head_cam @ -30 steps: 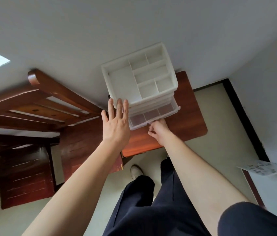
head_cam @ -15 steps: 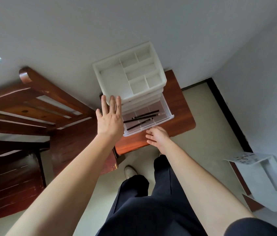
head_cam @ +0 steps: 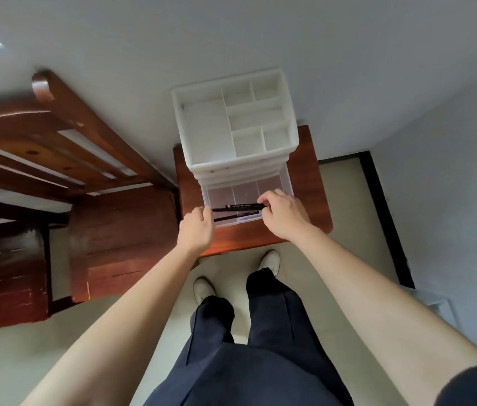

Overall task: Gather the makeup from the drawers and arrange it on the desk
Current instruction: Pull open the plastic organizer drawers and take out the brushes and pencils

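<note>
A white plastic organizer [head_cam: 202, 124] with open top compartments stands on a small reddish wooden table [head_cam: 313, 183]. Its clear bottom drawer [head_cam: 246, 189] is pulled out toward me. A thin black makeup pencil [head_cam: 235, 207] lies across the drawer's front, with my right hand [head_cam: 282, 213] pinching its right end and my left hand [head_cam: 197, 228] at its left end. A second black pencil [head_cam: 224, 218] lies just below it in the drawer; my left hand hides its left end.
A dark wooden chair [head_cam: 84, 218] stands left of the table, its slatted back near the white wall. My legs and white shoes [head_cam: 203, 288] stand on the beige floor in front of the table. A wall with a black skirting strip [head_cam: 383, 215] runs along the right.
My left hand dropped from the organizer's side to the drawer front. My right hand left the drawer's edge and took the pencil's right end. The drawer has slid out further.
</note>
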`<move>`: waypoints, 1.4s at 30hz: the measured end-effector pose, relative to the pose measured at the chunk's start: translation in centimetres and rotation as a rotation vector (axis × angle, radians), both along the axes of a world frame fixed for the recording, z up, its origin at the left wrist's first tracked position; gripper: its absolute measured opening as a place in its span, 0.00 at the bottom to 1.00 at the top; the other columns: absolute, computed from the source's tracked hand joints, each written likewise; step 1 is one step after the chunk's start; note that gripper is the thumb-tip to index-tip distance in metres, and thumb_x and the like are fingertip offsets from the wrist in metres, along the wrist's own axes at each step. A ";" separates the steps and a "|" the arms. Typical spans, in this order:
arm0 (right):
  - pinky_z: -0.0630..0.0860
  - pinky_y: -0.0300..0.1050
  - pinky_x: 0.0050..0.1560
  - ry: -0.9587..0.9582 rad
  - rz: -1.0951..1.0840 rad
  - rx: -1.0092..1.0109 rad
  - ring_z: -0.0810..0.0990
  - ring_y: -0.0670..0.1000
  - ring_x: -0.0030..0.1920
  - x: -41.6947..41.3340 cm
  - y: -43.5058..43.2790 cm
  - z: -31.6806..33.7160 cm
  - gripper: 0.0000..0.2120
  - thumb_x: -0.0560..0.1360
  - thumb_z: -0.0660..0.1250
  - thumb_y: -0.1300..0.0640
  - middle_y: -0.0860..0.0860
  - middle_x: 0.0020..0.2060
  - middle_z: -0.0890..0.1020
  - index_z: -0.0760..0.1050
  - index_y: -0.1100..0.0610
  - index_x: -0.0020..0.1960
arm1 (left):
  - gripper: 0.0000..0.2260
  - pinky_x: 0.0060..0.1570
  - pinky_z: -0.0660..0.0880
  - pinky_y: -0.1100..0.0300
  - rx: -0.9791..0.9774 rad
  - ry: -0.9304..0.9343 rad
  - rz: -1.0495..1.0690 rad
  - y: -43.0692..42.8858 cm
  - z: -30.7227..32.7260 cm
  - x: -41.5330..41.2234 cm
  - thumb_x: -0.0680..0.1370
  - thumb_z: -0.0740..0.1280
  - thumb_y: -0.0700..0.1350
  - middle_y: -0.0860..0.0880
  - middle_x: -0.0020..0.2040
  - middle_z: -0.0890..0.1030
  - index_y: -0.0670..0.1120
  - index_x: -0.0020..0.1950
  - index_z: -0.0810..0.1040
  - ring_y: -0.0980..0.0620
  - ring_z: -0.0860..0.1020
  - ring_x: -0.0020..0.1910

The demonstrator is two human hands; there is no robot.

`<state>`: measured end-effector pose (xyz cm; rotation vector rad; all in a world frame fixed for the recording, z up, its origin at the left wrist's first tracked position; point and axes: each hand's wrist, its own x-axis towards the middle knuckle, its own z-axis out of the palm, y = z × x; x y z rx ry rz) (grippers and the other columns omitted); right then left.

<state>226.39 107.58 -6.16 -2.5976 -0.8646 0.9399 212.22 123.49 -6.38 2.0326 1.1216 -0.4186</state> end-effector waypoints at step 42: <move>0.75 0.49 0.44 -0.015 -0.154 0.014 0.78 0.54 0.43 7.4 -3.0 -0.9 0.12 0.77 0.65 0.46 0.51 0.46 0.76 0.69 0.54 0.48 | 0.46 0.73 0.56 0.44 0.291 0.041 -0.806 -2.3 -3.7 7.1 0.71 0.52 0.77 0.43 0.77 0.61 0.46 0.79 0.56 0.41 0.57 0.75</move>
